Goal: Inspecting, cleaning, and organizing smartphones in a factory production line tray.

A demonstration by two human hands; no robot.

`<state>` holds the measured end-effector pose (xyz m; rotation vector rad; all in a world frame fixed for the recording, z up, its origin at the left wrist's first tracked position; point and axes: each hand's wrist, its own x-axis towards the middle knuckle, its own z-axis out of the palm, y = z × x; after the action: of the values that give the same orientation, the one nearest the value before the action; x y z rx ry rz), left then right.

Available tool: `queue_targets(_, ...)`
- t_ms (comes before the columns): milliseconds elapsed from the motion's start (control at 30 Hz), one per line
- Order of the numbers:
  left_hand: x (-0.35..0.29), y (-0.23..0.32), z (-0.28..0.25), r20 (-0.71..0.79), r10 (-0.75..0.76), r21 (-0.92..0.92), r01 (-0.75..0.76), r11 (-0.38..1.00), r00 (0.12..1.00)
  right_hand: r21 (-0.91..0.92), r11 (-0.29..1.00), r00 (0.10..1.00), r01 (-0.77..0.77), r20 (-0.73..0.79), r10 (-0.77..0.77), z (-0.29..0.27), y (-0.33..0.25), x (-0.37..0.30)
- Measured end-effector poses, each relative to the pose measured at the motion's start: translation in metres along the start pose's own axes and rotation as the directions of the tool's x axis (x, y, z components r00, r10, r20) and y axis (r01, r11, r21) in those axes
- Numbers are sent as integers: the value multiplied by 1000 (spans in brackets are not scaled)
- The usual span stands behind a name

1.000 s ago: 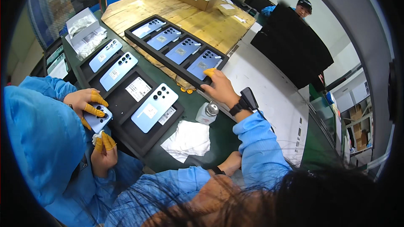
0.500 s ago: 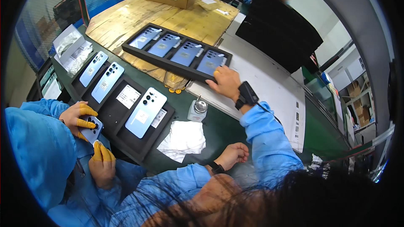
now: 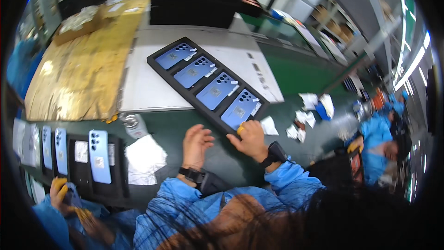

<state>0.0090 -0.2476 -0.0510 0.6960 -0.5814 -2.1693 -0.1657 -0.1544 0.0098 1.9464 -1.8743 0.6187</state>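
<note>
A black tray [image 3: 213,116] lies slantwise over the white board and the green table, with several blue phones in its slots, camera sides up. The nearest phone [image 3: 239,110] sits by my right hand [image 3: 253,140]. That hand grips the tray's near end, its thumb by the near edge and its fingers over the rim; one finger wears a yellow cover. My left hand [image 3: 196,146] is raised just left of the tray's near end, apart from it. Its fingers are loosely bent and spread, holding nothing.
White cloths [image 3: 145,159] and a metal-topped dispenser bottle [image 3: 132,124] lie left. Another black tray [image 3: 119,169] holds light-blue phones beside a co-worker's yellow-tipped hand [image 3: 58,193]. Crumpled papers [image 3: 307,118] lie right; another person [image 3: 375,132] works beyond. A dark stack [image 3: 194,0] stands behind.
My view has swung right. The phone tray has shifted right off the wooden board and turned, with my right hand still at its end. My left hand has risen toward it, fingers opening.
</note>
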Motion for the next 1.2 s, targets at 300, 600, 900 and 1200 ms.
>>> queue_targets(300,-1,3,15,-51,139,223,-124,967,989,271,955,987,-124,-65,146,-30,-61,-95)
queue_targets(600,3,-25,19,21,147,250,-148,957,989,202,979,938,-38,-330,105,-67,-5,-107)
queue_targets(900,-40,-43,15,-28,166,250,-154,956,986,411,746,850,-524,201,486,-52,128,-131)
queue_targets(1200,-119,-92,49,-13,-161,294,158,943,987,476,707,758,-523,-119,641,-74,154,-187)
